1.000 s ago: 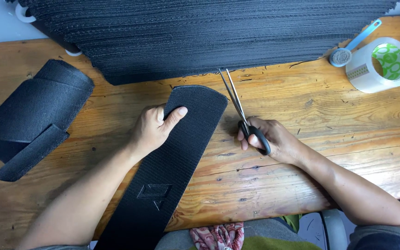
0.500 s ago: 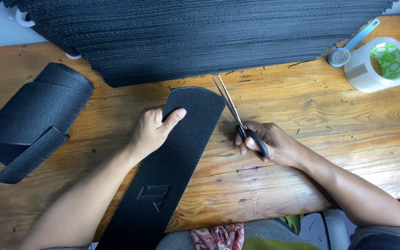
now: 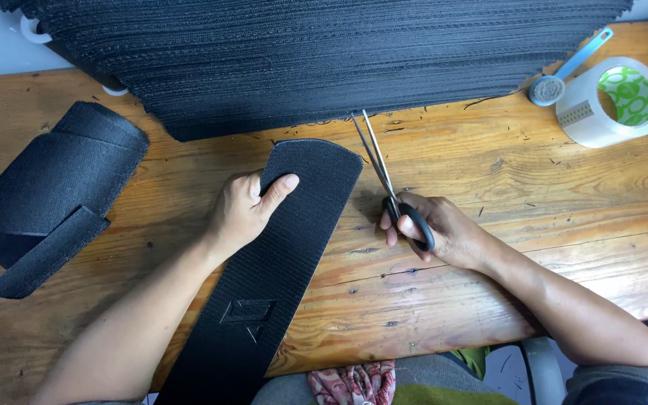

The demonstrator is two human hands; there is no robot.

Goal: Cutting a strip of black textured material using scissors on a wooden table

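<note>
Left hand (image 3: 243, 212) presses black strip (image 3: 279, 255); right hand (image 3: 444, 232) grips seemingly near-closed scissors (image 3: 384, 176).

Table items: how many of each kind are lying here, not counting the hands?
Long black strip under the left hand: 1
Scissors in the right hand: 1
Black stack: 1
Folded black pieces: 1 bundle
Tape roll: 1
Blue-handled tool: 1
Total: 6

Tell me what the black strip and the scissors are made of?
Black strip: looks like textured rubber or foam, matte, with fine ribbing; it could be woven instead. Scissors: shiny metal blades, glossy black handles, probably plastic. Table: varnished wood, with visible grain.
</note>
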